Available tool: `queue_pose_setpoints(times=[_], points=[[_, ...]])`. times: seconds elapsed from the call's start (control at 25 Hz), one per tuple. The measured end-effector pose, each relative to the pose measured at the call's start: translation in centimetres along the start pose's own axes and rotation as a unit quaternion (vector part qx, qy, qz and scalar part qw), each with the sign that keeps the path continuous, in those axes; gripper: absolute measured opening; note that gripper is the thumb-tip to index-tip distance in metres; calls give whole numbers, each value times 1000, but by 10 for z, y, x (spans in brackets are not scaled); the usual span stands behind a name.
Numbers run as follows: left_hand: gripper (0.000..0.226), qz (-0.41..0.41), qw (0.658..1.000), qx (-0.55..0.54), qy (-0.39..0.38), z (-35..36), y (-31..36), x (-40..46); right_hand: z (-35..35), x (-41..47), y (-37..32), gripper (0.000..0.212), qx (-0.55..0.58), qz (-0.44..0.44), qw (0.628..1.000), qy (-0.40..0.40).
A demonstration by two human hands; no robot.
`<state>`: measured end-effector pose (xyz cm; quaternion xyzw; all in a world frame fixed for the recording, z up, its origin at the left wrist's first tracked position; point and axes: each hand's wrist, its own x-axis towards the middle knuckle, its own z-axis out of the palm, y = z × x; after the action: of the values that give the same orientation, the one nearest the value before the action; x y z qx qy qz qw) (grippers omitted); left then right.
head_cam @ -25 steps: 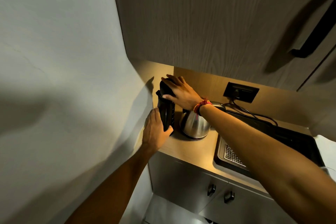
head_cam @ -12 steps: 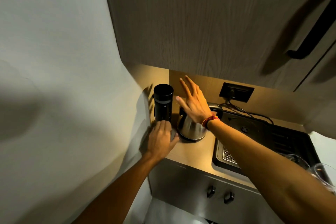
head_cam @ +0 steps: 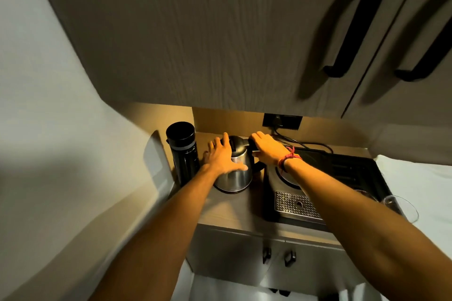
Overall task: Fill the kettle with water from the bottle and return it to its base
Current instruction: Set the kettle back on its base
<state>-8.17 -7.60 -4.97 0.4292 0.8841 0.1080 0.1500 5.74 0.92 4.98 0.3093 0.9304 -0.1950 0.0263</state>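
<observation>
A steel kettle (head_cam: 236, 177) with a black lid and handle stands on the wooden counter (head_cam: 234, 212). Left of it, against the wall, a tall black bottle (head_cam: 183, 151) stands upright with its cap on. My left hand (head_cam: 221, 156) lies flat on the kettle's left side, fingers spread over the body and lid. My right hand (head_cam: 267, 149) is curled over the black handle at the kettle's top right. The kettle's base is hidden under it.
A black tray (head_cam: 342, 178) with a metal drain grid (head_cam: 297, 204) sits right of the kettle. A wall socket (head_cam: 282, 121) with cords is behind. An overhead cabinet (head_cam: 220, 32) hangs low. Glassware (head_cam: 396, 205) stands at the tray's right edge.
Both hands left the black bottle, which now stands alone by the wall. They moved right onto the kettle: left hand on its body, right hand on its handle.
</observation>
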Motion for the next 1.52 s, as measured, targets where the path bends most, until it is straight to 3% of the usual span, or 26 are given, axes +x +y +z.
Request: queue_pose_setpoints(times=[0.08, 0.12, 0.2, 0.32, 0.44, 0.56, 0.68, 0.8, 0.92, 1.04, 1.08, 1.16, 1.32, 1.4, 1.52], points=[[137, 3, 1000, 12, 27, 8, 2, 7, -18, -31, -12, 29, -12, -10, 1000, 22], [136, 6, 999, 4, 38, 9, 5, 9, -28, -50, -18, 20, 35, 28, 999, 15], [133, 4, 997, -46, 57, 7, 8, 14, -32, -57, -20, 34, 81, 39, 994, 65], [132, 9, 992, -103, 76, -4, 21, 23, -25, -45, 5, 24, 154, 39, 986, 60], [127, 56, 986, -120, 100, -18, 50, 31, -29, -46, 49, 24, -2, 46, 995, 90], [106, 112, 982, -95, 116, -29, 83, 38, -38, -51, 80, 19, -35, 71, 993, 84], [79, 145, 981, -79, 98, -25, 120, 42, -49, -34, 103, 21, 76, 128, 979, 142], [81, 180, 979, -70, 66, -8, 155, 43, -49, -45, 136, 19, 111, 137, 971, 163], [92, 203, 975, -62, 71, 6, 181, 41, -50, -62, 162, 61, 218, 177, 944, 175], [85, 227, 971, -37, 70, 11, 203, 43, -48, -60, 190, 18, 117, 176, 963, 168], [87, 231, 970, -22, 69, 13, 206, 42, -47, -56, 199, 15, 106, 158, 969, 155], [93, 230, 970, 14, 71, 17, 211, 40, -41, -48, 213, 32, 95, 127, 977, 142], [110, 219, 972, 41, 70, 20, 212, 35, -27, -49, 225, 46, 93, 128, 970, 184], [112, 212, 973, 33, 86, 23, 209, 32, -14, -51, 230, 64, 90, 142, 965, 202], [109, 214, 969, 25, 121, 33, 206, 28, 3, -54, 239, 73, 63, 130, 963, 228]])
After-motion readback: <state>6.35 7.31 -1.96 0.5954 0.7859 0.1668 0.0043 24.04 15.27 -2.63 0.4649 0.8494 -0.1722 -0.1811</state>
